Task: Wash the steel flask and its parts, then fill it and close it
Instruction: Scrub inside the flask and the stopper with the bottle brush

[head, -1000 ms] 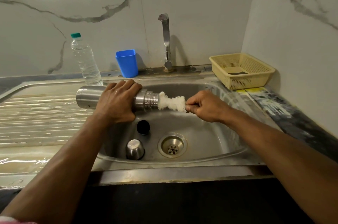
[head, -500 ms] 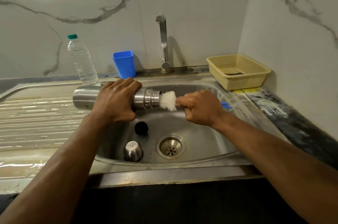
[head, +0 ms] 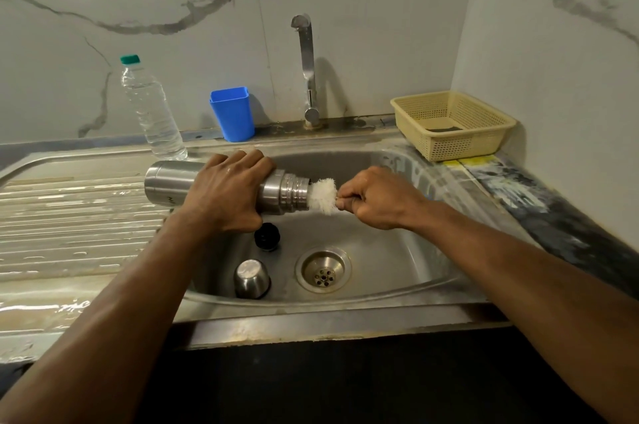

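Deeper now, brush (head: pixel 322 196) fills flask (head: pixel 173 186); cup (head: pixel 251 278) in sink (head: pixel 380 250).

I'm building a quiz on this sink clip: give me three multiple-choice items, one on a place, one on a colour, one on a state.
1. Where does the steel cup stand?
A. in the sink basin
B. in the basket
C. on the drainboard

2. What colour is the tumbler by the tap?
A. red
B. blue
C. yellow

3. What does the right hand hold?
A. nothing
B. the plastic bottle
C. the white brush

Key: 1 A, it sits beside the drain; 2 B, plainly blue; 3 C, fingers curl round the brush at the mouth of the flask, which the left hand grips.
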